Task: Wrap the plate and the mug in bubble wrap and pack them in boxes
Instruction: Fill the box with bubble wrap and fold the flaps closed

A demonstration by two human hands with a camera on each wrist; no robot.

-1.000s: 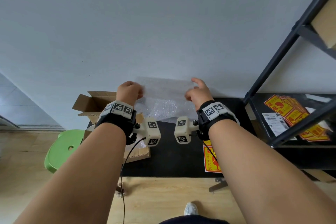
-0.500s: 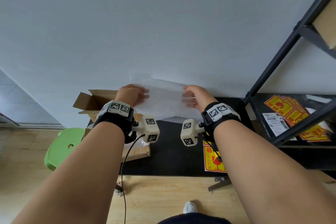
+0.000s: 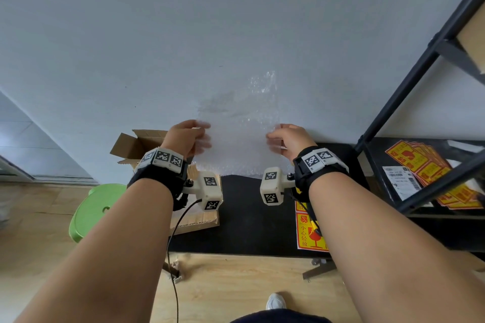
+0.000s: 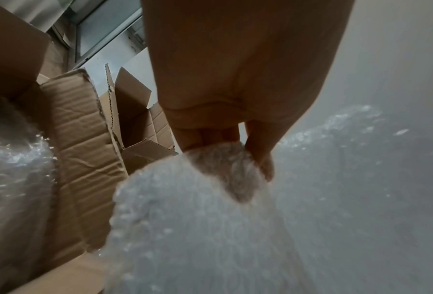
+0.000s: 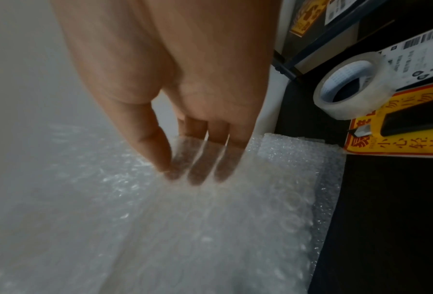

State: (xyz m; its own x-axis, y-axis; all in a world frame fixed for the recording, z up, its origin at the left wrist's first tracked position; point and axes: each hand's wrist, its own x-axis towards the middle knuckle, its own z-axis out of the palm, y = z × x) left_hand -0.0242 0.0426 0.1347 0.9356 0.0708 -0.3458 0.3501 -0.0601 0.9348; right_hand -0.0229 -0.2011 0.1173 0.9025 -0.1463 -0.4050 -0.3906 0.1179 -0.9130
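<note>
Nearest in the head view is the wooden floor (image 3: 236, 286), and a white shoe (image 3: 275, 301) shows at the bottom edge. Beyond it is the black table (image 3: 249, 223). On its near right part lies a yellow and red sticker (image 3: 308, 231) with Chinese characters. On the floor to the left of the table stands a green stool (image 3: 91, 211).

Above the middle of the table both hands hold up one sheet of bubble wrap (image 3: 238, 139). The left hand (image 3: 185, 137) pinches the left edge of the sheet; in the left wrist view the fingers (image 4: 210, 137) go behind the wrap and the thumb (image 4: 260, 147) is on the front. The right hand (image 3: 288, 139) pinches the right edge in the same way, and in the right wrist view three fingers (image 5: 200, 171) show through the clear film with the thumb (image 5: 157, 147) pressed against them. The sheet stands upright between the hands and rises above them in front of the grey wall (image 3: 183, 34). More bubble wrap (image 5: 298, 159) lies on the table under the right hand.

To the left, behind the left wrist, stands an open cardboard box (image 3: 136, 144) with its flaps up. To the right, the right wrist view shows a roll of clear tape (image 5: 348, 87) on the table. Further right is a black metal shelf (image 3: 425, 71) with a stack of the same stickers (image 3: 430, 168) and a white label (image 3: 401, 181). The plate and the mug cannot be seen in any view.
</note>
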